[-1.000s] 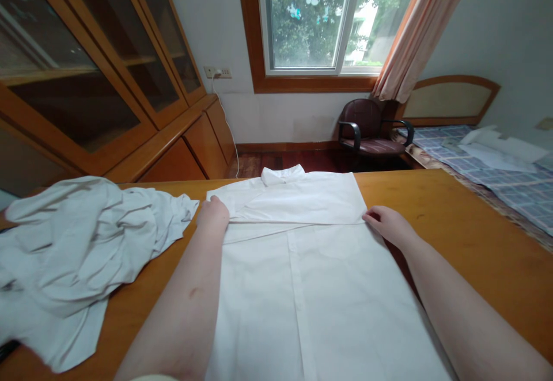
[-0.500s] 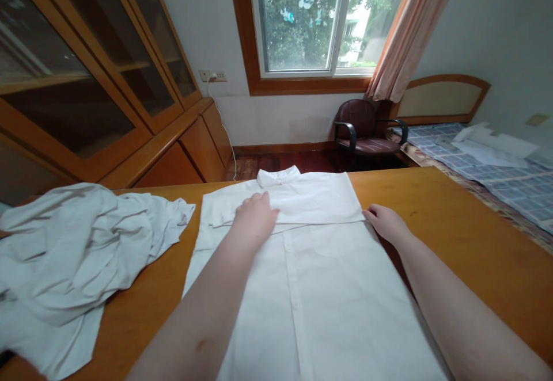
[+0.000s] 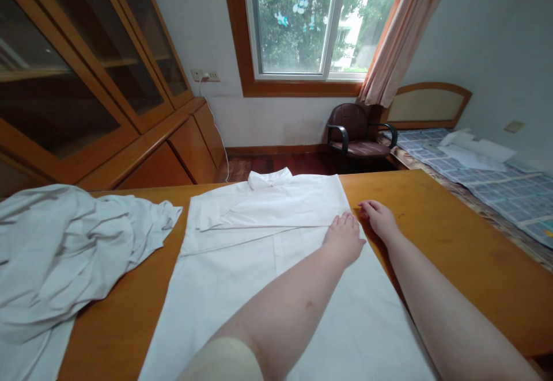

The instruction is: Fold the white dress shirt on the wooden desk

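Observation:
A white button-up shirt lies flat on the wooden table, its collar at the far edge. One sleeve is folded across the chest. Reaching over to the right, my left hand rests on the sleeve near the shirt's right side, fingers stretched flat on the cloth. Just off that side is my right hand, its fingers curled with thumb and forefinger close together, apart from the shirt. I see nothing between those fingertips.
A crumpled white garment lies at the table's left. Beyond the wooden table stand an armchair and a bed with white papers. A glass-fronted cabinet is at left, with a window ahead.
My left hand has moved from the middle of the folded sleeve to the shirt's right side. My right hand has let go of the shirt's edge and sits just off it.

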A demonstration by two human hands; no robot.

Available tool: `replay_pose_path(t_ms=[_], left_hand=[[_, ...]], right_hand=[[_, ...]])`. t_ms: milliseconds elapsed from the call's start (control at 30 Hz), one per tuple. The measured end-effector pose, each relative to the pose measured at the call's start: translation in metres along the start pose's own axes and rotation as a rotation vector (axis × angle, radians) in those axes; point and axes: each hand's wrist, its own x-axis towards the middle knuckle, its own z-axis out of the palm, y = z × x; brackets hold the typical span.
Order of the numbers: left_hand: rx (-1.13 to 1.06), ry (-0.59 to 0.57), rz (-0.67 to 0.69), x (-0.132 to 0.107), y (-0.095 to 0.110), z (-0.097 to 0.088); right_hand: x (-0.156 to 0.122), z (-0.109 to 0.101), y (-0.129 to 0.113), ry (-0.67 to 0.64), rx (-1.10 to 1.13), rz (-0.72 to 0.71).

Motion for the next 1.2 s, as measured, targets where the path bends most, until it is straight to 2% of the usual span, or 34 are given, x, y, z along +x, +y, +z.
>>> replay_pose_path(t_ms=[167, 267, 333, 467, 600, 767, 933, 1100, 1200], left_hand=[[-0.037, -0.006, 0.013, -0.002, -0.003, 0.004], [-0.077, -0.009, 0.028, -0.002, -0.002, 0.003], [-0.097, -0.009, 0.031, -0.002, -0.003, 0.001], [-0.112, -0.056, 0.023, -0.003, -0.004, -0.003], [-0.114, -0.081, 0.006, -0.002, -0.005, -0.007], [-0.109, -0.098, 0.023, -0.001, -0.007, -0.009], [-0.054, -0.109, 0.074, 0.0, -0.008, -0.008], [-0.073, -0.095, 0.099, 0.0, -0.009, -0.007], [-0.075, -0.089, 0.121, 0.001, -0.01, -0.006]], right_hand=[[0.026, 0.014, -0.028, -0.16, -0.39, 0.102], [0.052, 0.024, -0.041, -0.238, -0.498, 0.088], [0.068, 0.028, -0.041, -0.251, -0.437, 0.046], [0.091, 0.026, -0.03, -0.373, -0.142, 0.05], [0.102, 0.023, -0.029, -0.422, -0.074, 0.087], [0.103, 0.024, -0.031, -0.382, -0.057, 0.094], [0.103, 0.03, -0.025, -0.276, -0.039, 0.077], [0.111, 0.039, -0.024, -0.152, -0.041, -0.026], [0.116, 0.044, -0.021, -0.13, -0.011, -0.048]])
